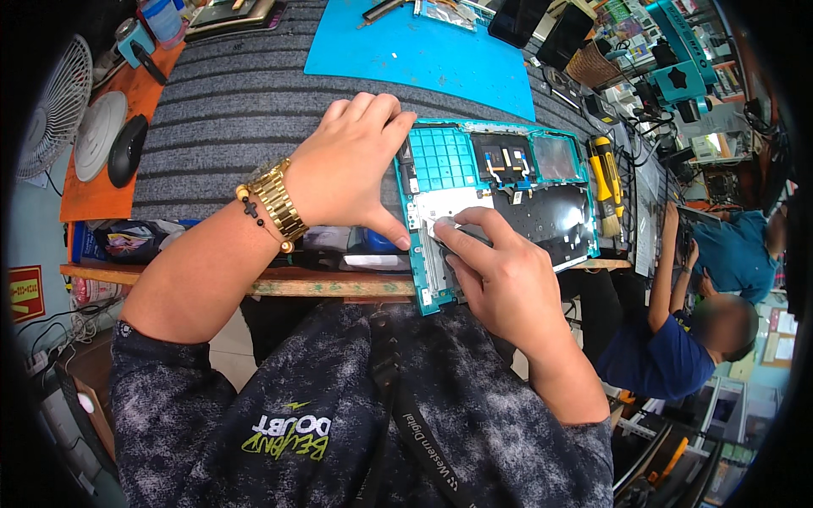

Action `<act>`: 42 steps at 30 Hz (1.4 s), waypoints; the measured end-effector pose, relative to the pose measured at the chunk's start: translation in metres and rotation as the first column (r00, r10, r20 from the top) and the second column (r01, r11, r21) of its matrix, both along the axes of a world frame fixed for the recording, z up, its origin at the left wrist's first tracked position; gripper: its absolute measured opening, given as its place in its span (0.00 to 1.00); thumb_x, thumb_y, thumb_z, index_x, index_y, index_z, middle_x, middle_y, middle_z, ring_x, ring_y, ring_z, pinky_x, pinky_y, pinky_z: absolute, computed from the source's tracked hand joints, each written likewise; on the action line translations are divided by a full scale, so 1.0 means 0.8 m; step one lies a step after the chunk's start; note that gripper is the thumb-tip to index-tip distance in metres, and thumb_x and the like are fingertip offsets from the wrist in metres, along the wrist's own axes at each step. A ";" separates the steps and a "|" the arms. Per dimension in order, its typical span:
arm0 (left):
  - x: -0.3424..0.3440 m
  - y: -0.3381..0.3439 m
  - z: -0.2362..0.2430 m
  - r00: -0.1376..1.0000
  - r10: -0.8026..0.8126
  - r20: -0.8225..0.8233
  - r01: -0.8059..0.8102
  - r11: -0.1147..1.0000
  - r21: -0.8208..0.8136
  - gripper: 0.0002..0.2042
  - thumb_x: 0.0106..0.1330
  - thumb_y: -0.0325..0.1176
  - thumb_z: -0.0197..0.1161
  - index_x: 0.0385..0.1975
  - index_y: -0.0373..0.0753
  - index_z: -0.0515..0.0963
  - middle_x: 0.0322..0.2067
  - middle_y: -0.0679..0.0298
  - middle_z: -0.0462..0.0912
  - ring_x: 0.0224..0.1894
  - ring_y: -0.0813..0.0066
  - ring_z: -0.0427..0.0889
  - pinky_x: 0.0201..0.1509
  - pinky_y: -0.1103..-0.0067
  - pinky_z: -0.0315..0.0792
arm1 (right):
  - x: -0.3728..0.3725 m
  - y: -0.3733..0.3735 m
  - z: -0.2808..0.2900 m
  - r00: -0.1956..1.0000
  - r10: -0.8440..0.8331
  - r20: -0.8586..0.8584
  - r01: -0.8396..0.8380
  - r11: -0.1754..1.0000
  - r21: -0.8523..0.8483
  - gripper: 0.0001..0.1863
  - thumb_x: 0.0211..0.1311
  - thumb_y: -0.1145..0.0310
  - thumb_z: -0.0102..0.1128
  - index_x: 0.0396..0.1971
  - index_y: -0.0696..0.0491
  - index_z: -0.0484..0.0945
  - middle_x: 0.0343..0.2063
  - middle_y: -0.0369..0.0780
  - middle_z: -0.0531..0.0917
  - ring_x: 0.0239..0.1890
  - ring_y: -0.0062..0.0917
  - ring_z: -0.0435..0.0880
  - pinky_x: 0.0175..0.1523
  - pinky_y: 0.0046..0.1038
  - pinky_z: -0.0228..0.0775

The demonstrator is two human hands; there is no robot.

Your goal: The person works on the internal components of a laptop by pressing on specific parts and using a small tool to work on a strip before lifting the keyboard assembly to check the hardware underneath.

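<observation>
A teal laptop palmrest case (442,159) lies inside-up at the table's front edge, its near left corner jutting past it. My left hand (343,173) grips the case's left side, thumb near the front and fingers at the far corner. With bent fingers, my right hand (512,275) presses on the silver-white strip (449,201) inside the case. Its fingertips are drawn together, and whatever they hold is too hidden to name. The touchpad's back (504,158) with its ribbon cables and a glossy black sheet (546,222) show farther right.
A yellow-black screwdriver (603,173) and a brush (611,223) lie right of the case. Behind it spreads a blue mat (406,55) on grey ribbed cloth (229,110). A black mouse (128,151) and a fan (59,106) stand left. A co-worker (665,347) sits at right.
</observation>
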State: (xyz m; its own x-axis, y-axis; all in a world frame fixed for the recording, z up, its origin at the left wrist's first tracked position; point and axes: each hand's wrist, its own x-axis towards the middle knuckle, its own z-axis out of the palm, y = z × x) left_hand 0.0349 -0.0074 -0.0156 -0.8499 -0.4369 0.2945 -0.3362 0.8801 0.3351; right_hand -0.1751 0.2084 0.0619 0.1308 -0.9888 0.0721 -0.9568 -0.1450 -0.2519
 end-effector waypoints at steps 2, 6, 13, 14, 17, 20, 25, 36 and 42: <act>0.001 0.000 0.000 1.000 0.007 0.003 -0.007 1.000 -0.002 0.80 0.34 0.83 0.93 0.83 0.25 0.74 0.72 0.44 0.78 0.77 0.43 0.76 0.86 0.51 0.69 | 0.000 0.001 0.003 0.999 -0.025 0.040 0.024 0.999 0.034 0.22 0.74 0.73 0.78 0.65 0.46 0.95 0.58 0.41 0.92 0.47 0.46 0.99 0.50 0.47 0.94; 0.001 0.000 -0.001 1.000 -0.007 -0.015 0.007 1.000 -0.006 0.80 0.34 0.83 0.93 0.83 0.25 0.74 0.72 0.45 0.78 0.77 0.43 0.76 0.86 0.52 0.69 | 0.002 0.005 0.007 0.992 -0.028 0.125 0.016 0.995 0.095 0.19 0.77 0.71 0.78 0.64 0.47 0.96 0.59 0.42 0.92 0.45 0.49 0.99 0.49 0.49 0.94; 0.001 0.000 0.000 1.000 -0.006 -0.002 0.006 1.000 0.003 0.80 0.34 0.83 0.92 0.83 0.24 0.74 0.72 0.45 0.78 0.77 0.43 0.76 0.86 0.52 0.69 | 0.002 0.001 0.001 0.999 -0.017 0.049 0.015 0.999 0.048 0.18 0.78 0.70 0.77 0.65 0.45 0.96 0.59 0.43 0.92 0.46 0.49 0.99 0.49 0.51 0.93; 0.000 0.000 0.000 1.000 -0.007 -0.003 0.007 1.000 0.003 0.80 0.34 0.83 0.92 0.83 0.24 0.74 0.72 0.45 0.78 0.77 0.43 0.76 0.86 0.52 0.69 | 0.002 0.001 0.003 0.999 -0.018 0.048 0.015 0.999 0.048 0.18 0.78 0.70 0.77 0.65 0.45 0.96 0.59 0.43 0.92 0.46 0.49 0.99 0.49 0.51 0.93; 0.001 0.000 0.000 1.000 -0.002 0.005 0.002 1.000 0.006 0.80 0.34 0.83 0.92 0.83 0.24 0.74 0.72 0.45 0.78 0.77 0.43 0.76 0.86 0.52 0.69 | 0.002 0.000 0.011 0.997 -0.046 0.055 0.042 0.996 0.077 0.19 0.78 0.71 0.77 0.65 0.45 0.96 0.59 0.43 0.92 0.46 0.50 0.99 0.49 0.50 0.93; 0.001 0.001 0.000 1.000 -0.003 0.001 0.003 1.000 0.008 0.80 0.35 0.82 0.93 0.83 0.24 0.74 0.72 0.45 0.78 0.77 0.43 0.76 0.86 0.52 0.69 | 0.001 0.005 0.015 0.994 -0.060 0.093 0.051 0.994 0.099 0.20 0.78 0.72 0.78 0.65 0.45 0.95 0.59 0.44 0.92 0.46 0.50 0.99 0.49 0.50 0.94; 0.001 0.001 0.001 1.000 -0.004 -0.005 0.004 1.000 0.004 0.80 0.34 0.81 0.93 0.84 0.25 0.74 0.73 0.45 0.78 0.78 0.43 0.75 0.86 0.52 0.69 | 0.001 0.018 0.012 0.989 -0.020 0.144 -0.001 0.990 0.144 0.21 0.77 0.72 0.78 0.66 0.45 0.95 0.61 0.46 0.92 0.46 0.50 0.99 0.50 0.50 0.94; 0.001 0.000 -0.001 1.000 -0.001 0.006 0.001 1.000 0.002 0.81 0.33 0.84 0.91 0.84 0.25 0.73 0.73 0.45 0.78 0.78 0.43 0.75 0.86 0.51 0.69 | 0.006 0.022 0.015 0.996 0.003 0.085 -0.016 0.986 0.164 0.22 0.75 0.73 0.78 0.66 0.46 0.94 0.65 0.47 0.91 0.52 0.50 0.99 0.52 0.50 0.95; 0.000 0.001 -0.001 1.000 -0.005 0.001 0.005 1.000 -0.006 0.81 0.33 0.84 0.91 0.84 0.25 0.73 0.73 0.45 0.78 0.77 0.44 0.75 0.86 0.52 0.69 | 0.009 0.026 0.010 0.999 0.014 0.042 -0.020 0.991 0.136 0.24 0.74 0.73 0.78 0.67 0.46 0.93 0.67 0.47 0.91 0.52 0.48 0.99 0.52 0.48 0.95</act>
State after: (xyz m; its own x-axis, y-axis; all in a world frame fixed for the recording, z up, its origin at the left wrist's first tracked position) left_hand 0.0350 -0.0068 -0.0161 -0.8522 -0.4311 0.2966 -0.3322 0.8836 0.3299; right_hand -0.1677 0.2289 0.0700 0.1475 -0.9874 -0.0571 -0.9429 -0.1230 -0.3095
